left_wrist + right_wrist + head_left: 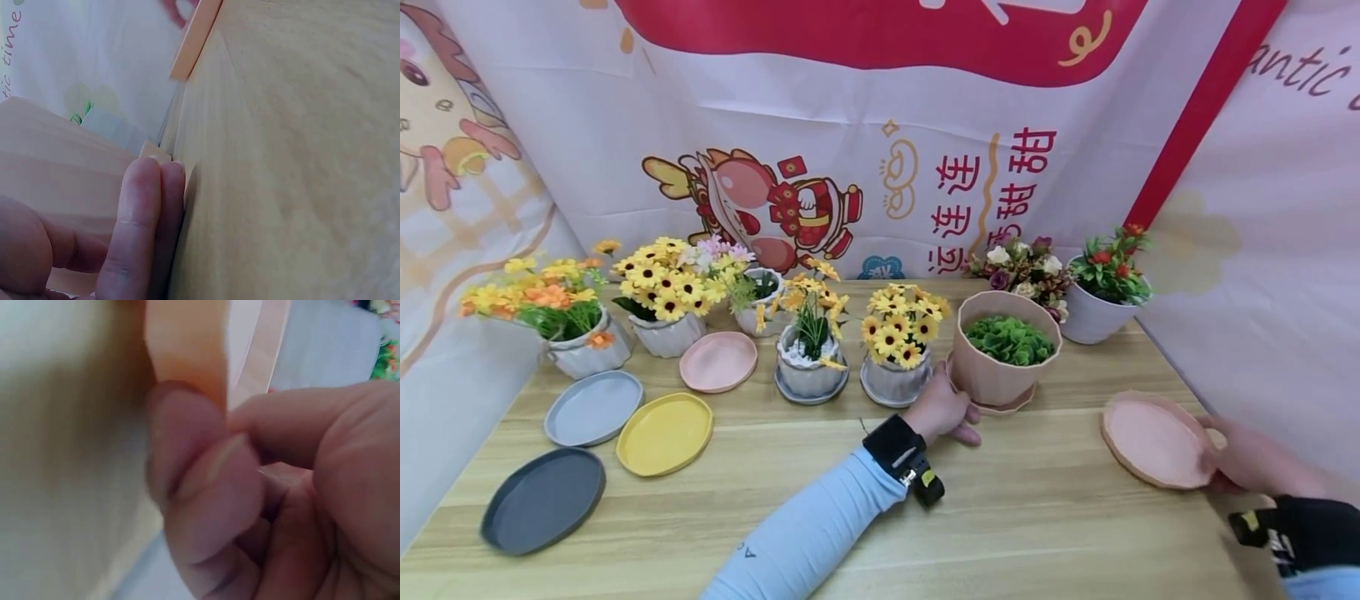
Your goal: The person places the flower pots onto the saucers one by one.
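Note:
A tall pink pot (1000, 371) with green leaves (1011, 340) stands on a pink saucer (1000, 409) toward the right of the table. My left hand (942, 406) is low at the pot's near left side and grips that saucer's edge; the left wrist view shows fingers along the rim, just over the wood. Far to the right, my right hand (1251, 458) pinches the edge of another pink saucer (1157, 440). This one is tilted, its inner face toward the head camera. Its rim (187, 337) is between thumb and fingers in the right wrist view.
Two yellow-flower pots (811, 375) (897, 385) stand on grey saucers left of my left hand. Pink (718, 362), yellow (666, 435), light grey (593, 408) and dark grey (542, 502) saucers lie at left. More flowerpots line the back, including a white one (1096, 317).

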`<state>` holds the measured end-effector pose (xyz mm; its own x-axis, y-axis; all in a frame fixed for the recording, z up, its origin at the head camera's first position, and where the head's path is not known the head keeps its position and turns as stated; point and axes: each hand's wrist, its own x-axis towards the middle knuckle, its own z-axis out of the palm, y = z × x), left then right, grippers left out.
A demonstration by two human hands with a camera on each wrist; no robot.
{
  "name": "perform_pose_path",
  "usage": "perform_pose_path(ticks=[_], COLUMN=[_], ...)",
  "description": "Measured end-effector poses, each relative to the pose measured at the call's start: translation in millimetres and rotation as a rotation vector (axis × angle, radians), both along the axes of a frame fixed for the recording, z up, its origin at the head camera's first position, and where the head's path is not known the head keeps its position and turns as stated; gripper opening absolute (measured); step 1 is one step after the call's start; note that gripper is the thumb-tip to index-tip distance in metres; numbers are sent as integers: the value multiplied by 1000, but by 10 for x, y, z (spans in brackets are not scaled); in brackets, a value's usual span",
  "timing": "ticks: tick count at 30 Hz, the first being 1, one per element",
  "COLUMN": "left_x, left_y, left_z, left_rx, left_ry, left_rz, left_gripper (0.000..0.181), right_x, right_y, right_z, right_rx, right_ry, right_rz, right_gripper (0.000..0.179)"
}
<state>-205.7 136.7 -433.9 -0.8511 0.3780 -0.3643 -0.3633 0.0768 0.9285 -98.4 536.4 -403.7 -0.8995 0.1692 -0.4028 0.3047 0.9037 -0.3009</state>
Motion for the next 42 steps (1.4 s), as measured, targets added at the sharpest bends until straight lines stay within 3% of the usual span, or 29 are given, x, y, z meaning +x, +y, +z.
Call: perform_pose_path(ticks=[5, 10, 18, 27, 42], left_x=[3, -3, -4, -4, 21], left_y=[-11, -18, -24, -29, -39], left_z=[-10, -11, -2, 22, 34], left_rx=[-8, 3, 2, 11, 20], left_ry=[9, 6, 10, 2, 29], left_rz=[-6, -17, -33, -42, -65], left_gripper=[58, 57, 49, 53, 55], right_x=[-233, -463, -687, -782, -695], right_y=[-284, -456, -652, -692, -593], right_z=[151, 184, 162, 86, 98], right_rx=[-110, -224, -251, -176, -218], right_ry=[62, 103, 98, 30, 28], right_rz=[37, 56, 65, 17, -47], right_gripper=[54, 55, 61, 58, 61])
